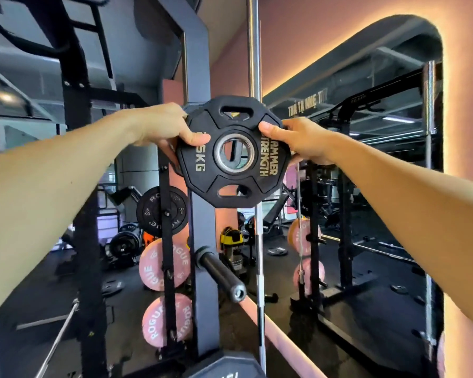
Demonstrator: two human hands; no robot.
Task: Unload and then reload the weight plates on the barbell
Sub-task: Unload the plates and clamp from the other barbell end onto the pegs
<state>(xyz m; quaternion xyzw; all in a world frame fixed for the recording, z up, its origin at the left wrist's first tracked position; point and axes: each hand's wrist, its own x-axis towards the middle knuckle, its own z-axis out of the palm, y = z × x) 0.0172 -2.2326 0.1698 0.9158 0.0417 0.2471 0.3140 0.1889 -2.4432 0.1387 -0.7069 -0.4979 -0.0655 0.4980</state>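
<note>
Plate [231, 151]: black, many-sided, with slot handles at 12 and 6 o'clock and a steel-ringed centre hole; held upright in the air at frame centre, in front of the rack post [200, 241].
Plate writing: gold "HAMMER STRENGTH" at 3 o'clock of the hole, turned sideways; "5KG" at 9 o'clock, with any digit before the 5 hidden under the thumb.
Left grip [164, 126]: closed on the plate's 9 o'clock rim, thumb across the face, fingers behind.
Right grip [298, 137]: closed on the plate's 3 o'clock rim, thumb on the face beside the lettering.
Sleeve [221, 274]: bare black bar end sticking out from the post at 6 o'clock of the plate, well below it.
Stored plates: a black "ROGUE" disc [150, 211] marked "5 KG" at 8 o'clock; two pink "ROGUE" discs [153, 264] below it, stacked down the rack.
Pole [254, 50]: chrome, vertical, passing behind the plate.
Mirror [380, 186]: at 3 o'clock, with a glowing edge; the writing on it is too faint to read.
</note>
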